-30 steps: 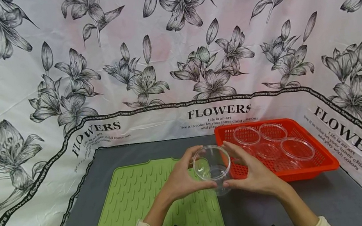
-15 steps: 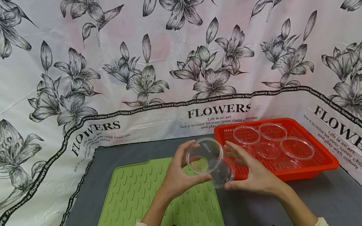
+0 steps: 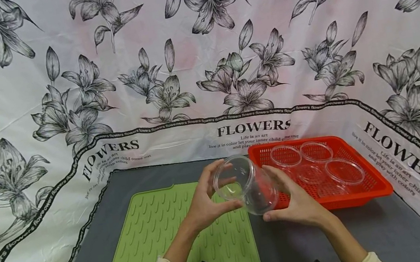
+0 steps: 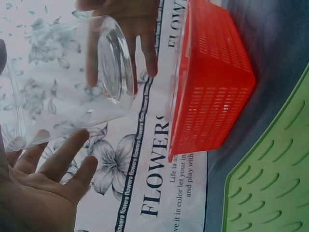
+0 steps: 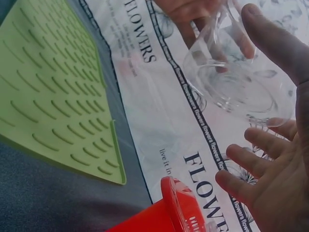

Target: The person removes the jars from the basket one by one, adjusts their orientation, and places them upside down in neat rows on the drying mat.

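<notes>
A clear plastic cup (image 3: 261,194) is held tilted in the air between both hands, its round mouth facing up and left in the head view. My left hand (image 3: 201,203) grips it near the rim, thumb in front and fingers behind. On the other side, my right hand (image 3: 297,199) holds the base end between thumb and index finger. In the right wrist view the thumb lies along the cup (image 5: 236,92), with the other fingers spread beside it. Through the wall of the cup (image 4: 113,63) in the left wrist view, the right fingers show.
A red perforated basket (image 3: 357,200) stands at the back right with three clear cups (image 3: 345,173) in it. The green ridged mat (image 3: 157,240) lies at the left on the grey tabletop (image 3: 294,246). Behind rises a white flower-printed cloth (image 3: 179,142).
The cup has tipped over further, its mouth swinging up and left and its base moving right toward my right hand. My left hand has risen slightly with it.
</notes>
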`<state>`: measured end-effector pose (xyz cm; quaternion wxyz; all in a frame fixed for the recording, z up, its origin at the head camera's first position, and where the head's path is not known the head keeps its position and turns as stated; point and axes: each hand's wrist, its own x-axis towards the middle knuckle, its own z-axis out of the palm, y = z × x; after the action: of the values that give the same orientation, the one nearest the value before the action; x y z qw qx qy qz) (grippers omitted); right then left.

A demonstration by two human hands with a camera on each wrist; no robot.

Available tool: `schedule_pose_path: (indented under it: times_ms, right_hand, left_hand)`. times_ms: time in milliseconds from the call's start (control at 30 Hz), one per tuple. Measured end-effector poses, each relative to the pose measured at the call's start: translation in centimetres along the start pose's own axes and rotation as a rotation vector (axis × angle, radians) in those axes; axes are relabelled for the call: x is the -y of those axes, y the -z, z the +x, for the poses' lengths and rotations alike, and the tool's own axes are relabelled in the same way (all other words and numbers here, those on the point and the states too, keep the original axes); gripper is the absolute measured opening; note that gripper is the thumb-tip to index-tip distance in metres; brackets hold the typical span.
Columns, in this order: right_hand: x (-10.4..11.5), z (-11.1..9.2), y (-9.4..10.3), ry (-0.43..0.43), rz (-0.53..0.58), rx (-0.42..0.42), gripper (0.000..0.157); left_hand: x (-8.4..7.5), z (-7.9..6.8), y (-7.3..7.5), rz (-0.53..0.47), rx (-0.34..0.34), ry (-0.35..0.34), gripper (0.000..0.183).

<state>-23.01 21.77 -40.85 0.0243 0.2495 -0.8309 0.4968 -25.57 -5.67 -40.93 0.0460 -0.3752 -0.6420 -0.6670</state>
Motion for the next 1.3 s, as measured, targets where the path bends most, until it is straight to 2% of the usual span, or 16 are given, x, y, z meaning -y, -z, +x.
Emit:
schedule_pose_path:
  times_ms: [400,767,900,1100,1300]
  right_hand:
    - [-0.33,0.02,0.15,0.019,0.016,0.006,0.114]
    - [-0.46,0.01,0.05,0.09,0.127,0.026,0.109]
    - [-0.65,0.07,0.03,0.14,0.162,0.024,0.105]
    - [-0.76,0.13,0.01,0.156,0.185,0.011,0.101]
    - [-0.54,0.14,0.12,0.149,0.191,-0.022,0.098]
  left_hand:
    - [-0.27,0.04,-0.32,-0.099,0.021,-0.029,0.099]
    - [0.07,0.1,-0.44,-0.158,0.026,-0.048,0.099]
    - [0.14,0.07,-0.46,-0.175,0.019,-0.045,0.099]
    - [0.3,-0.17,-0.43,-0.177,0.017,-0.038,0.099]
    - [0.5,-0.67,-0.29,-0.13,-0.003,0.02,0.1]
